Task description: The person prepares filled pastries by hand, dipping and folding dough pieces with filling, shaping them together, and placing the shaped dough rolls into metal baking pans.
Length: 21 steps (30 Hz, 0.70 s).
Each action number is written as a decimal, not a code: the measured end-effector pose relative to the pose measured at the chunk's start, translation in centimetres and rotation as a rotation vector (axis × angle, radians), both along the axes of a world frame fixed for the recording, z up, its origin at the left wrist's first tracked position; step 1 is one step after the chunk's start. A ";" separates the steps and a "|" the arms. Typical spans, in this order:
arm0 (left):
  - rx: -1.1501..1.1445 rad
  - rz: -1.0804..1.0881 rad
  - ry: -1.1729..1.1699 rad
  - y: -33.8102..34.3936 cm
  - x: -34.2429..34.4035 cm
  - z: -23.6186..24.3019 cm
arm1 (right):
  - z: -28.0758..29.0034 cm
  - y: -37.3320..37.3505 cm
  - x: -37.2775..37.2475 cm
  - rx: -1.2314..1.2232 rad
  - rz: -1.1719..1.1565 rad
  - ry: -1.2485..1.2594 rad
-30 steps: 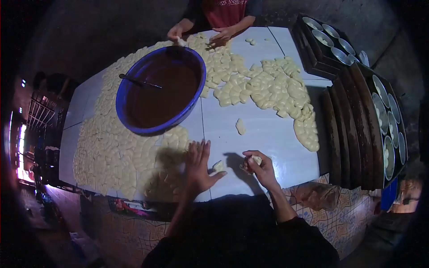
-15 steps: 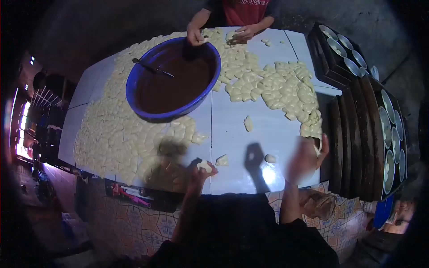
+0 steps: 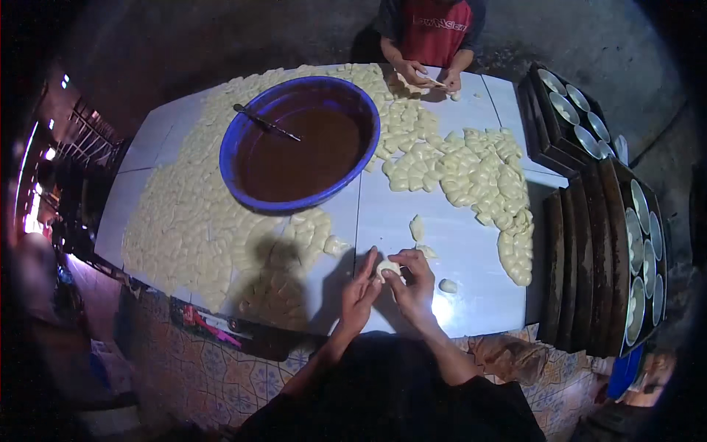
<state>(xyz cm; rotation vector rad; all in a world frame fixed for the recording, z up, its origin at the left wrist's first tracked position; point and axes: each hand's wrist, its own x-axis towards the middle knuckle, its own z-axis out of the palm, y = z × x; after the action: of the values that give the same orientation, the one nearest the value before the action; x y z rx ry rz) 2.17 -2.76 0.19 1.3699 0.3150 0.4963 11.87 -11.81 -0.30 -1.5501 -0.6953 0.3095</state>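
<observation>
Between my two hands, low over the near edge of the table, is a small piece of pale dough (image 3: 388,268). My left hand (image 3: 358,296) supports it from the left, with the fingers fairly straight. My right hand (image 3: 414,287) pinches it from the right between thumb and fingers. Just beyond the right fingers lie two loose dough pieces (image 3: 417,227), and a small lump (image 3: 448,286) sits to the right of that hand. A joined mass of dough pieces (image 3: 482,177) spreads further off to the right.
A blue basin (image 3: 230,177) of brown filling, with a dark-handled spoon (image 3: 266,123) inside, stands left of centre. Flattened dough pieces (image 3: 184,221) surround it. Across the table a person (image 3: 434,44) handles dough. Dark trays (image 3: 582,250) with round metal moulds are stacked at right.
My right hand has come left from the right-hand dough mass. My left hand has moved right, and both now meet at one dough piece. The whole view has shifted slightly.
</observation>
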 end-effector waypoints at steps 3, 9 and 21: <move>0.021 0.127 0.071 0.3 -0.4 -1.5 | 3.1 -0.2 -0.3 -0.035 0.031 0.114; -0.267 0.073 0.067 0.1 0.5 -0.4 | 3.9 0.0 2.0 -0.119 0.058 -0.318; -0.593 -0.160 -0.060 14.5 11.3 3.2 | -1.2 0.0 4.1 0.225 0.463 0.433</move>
<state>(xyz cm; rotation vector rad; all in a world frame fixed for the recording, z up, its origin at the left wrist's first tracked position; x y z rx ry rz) 13.42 11.77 3.43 0.7934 0.2719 0.2764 15.97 -11.79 -1.49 -1.0464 -0.7088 0.8558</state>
